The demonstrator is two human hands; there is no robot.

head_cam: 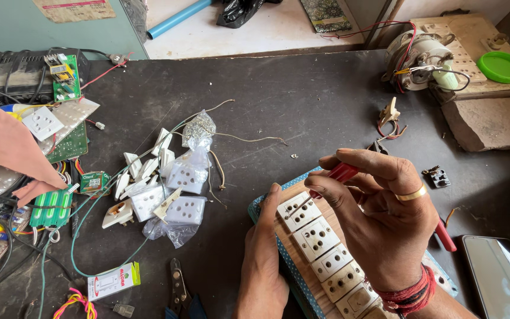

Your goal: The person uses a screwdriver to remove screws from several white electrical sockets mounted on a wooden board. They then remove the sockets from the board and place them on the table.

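Observation:
A wooden switchboard (285, 236) with a blue dotted edge lies at the lower middle of the dark table, carrying a row of several white sockets and switches (316, 237). My left hand (261, 266) presses on the board's left edge, thumb along it. My right hand (379, 215), with a gold ring and red wrist threads, grips a red-handled screwdriver (342, 172). Its shaft points down-left at the topmost socket (297, 211).
A heap of loose white sockets and plastic bags (166, 189) lies left of the board. Circuit boards, wires and green cells (51, 207) crowd the far left. Pliers (178, 289) lie near the front edge. A phone (500, 277) is at right, a motor (423, 59) at the back right.

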